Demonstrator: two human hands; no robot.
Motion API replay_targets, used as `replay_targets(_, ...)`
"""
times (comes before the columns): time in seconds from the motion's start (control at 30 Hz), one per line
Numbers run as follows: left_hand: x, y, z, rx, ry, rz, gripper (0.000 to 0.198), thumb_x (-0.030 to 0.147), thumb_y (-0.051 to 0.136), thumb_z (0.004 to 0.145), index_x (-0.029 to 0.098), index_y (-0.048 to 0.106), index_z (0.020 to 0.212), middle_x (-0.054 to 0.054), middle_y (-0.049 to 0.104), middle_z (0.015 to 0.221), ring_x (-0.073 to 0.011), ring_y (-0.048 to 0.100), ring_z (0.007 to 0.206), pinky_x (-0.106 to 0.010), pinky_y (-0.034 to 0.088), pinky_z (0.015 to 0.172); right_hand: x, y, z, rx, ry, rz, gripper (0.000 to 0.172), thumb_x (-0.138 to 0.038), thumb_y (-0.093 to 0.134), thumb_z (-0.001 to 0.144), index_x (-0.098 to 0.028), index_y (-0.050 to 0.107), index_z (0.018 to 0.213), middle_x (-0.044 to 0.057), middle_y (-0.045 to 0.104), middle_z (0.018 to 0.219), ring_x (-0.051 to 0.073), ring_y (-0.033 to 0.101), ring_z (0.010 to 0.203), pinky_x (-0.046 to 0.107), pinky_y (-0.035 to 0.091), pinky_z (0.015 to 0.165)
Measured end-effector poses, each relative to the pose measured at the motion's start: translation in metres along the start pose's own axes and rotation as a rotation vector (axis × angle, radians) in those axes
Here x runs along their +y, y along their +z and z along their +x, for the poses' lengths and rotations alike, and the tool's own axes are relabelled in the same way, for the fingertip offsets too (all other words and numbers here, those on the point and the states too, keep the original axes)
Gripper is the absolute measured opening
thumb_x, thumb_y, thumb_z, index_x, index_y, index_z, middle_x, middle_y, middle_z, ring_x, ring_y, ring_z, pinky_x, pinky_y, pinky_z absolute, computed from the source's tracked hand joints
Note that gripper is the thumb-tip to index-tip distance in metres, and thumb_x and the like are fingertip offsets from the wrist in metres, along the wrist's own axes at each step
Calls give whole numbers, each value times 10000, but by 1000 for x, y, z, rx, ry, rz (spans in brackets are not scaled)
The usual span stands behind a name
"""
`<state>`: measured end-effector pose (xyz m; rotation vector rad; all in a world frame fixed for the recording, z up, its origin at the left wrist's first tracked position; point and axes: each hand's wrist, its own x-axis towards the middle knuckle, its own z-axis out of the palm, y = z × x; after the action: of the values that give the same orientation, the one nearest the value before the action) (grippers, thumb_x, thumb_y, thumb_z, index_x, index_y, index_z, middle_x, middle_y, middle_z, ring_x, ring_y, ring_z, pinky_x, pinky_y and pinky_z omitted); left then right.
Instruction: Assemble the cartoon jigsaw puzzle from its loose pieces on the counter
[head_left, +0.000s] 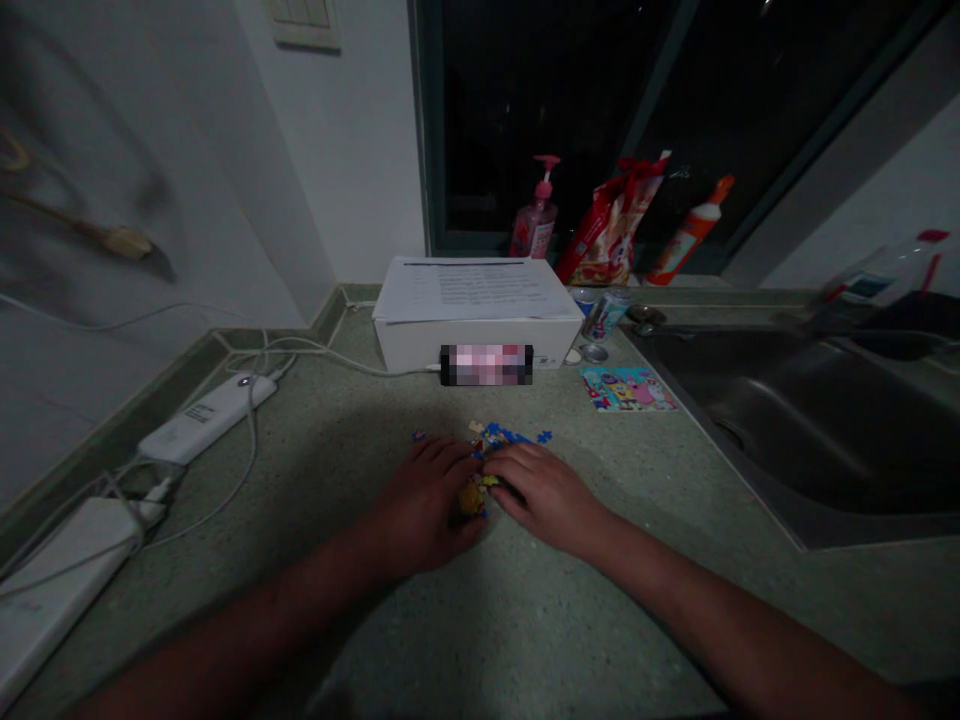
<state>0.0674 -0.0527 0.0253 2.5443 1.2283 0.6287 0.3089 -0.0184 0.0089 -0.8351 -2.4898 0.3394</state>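
Small jigsaw pieces [499, 434], many of them blue, lie in a cluster on the green speckled counter [465, 640]. My left hand [430, 500] rests over the left part of the cluster, its fingers slightly bent and the thumb apart. From the right, my right hand [546, 492] reaches onto the same cluster with its fingertips bent down on the pieces. Yellow and orange pieces [472, 497] show between the two hands. What lies beneath the fingers is hidden, and the view is dim.
Behind the pieces, a phone [486, 365] leans on a white box [480, 335]. A colourful picture card [628, 390] lies to the right, beside the sink [810, 410]. Cans [606, 314] stand near the window. Power strips [208, 415] and cables are at the left.
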Motion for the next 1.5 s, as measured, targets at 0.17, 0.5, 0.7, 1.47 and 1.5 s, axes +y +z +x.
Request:
replay_targets(0.17, 0, 0, 1, -3, -21, -5, 544, 287, 826, 835, 203, 677, 1351, -154, 746, 1414, -389, 677, 1300, -643, 479, 1173, 1, -4, -2, 38, 18, -23, 222, -108, 612, 1006, -227, 727, 1154, 71, 788, 1046, 263, 740, 992, 446, 610, 899)
replay_targets(0.5, -10, 10, -2, 21, -138, -127, 688, 261, 869, 826, 236, 616, 1466, -154, 705, 1481, -379, 662, 1361, -638, 491, 1185, 3, -9, -3, 115, 97, -1, 294, -143, 609, 1018, -203, 693, 1293, 148, 776, 1277, 316, 731, 1195, 543, 609, 1026)
replay_targets(0.7, -9, 11, -1, 80, -136, -96, 609, 222, 793, 834, 216, 623, 1419, -149, 728, 1399, -368, 674, 1309, -643, 488, 1189, -9, -3, -6, -24, -5, 69, 681, -396, 886, 883, -187, 607, 1468, 207, 664, 1513, 385, 631, 1412, 621, 530, 1185)
replay_targets(1.47, -13, 10, 5, 142, -270, -112, 311, 225, 694, 922, 245, 748, 1228, -95, 796, 1194, -325, 715, 1140, -547, 561, 1077, -10, -7, -4, -39, -211, 40, 333, -206, 729, 988, -252, 673, 1313, 136, 713, 1410, 312, 643, 1400, 587, 517, 1232)
replay_targets(1.5, -13, 10, 5, 141, -278, -118, 313, 215, 689, 916, 242, 751, 1221, -98, 797, 1197, -325, 717, 1141, -545, 563, 1076, -10, -7, -4, -39, -221, 40, 309, -202, 721, 996, -249, 675, 1298, 133, 717, 1396, 308, 650, 1386, 577, 522, 1228)
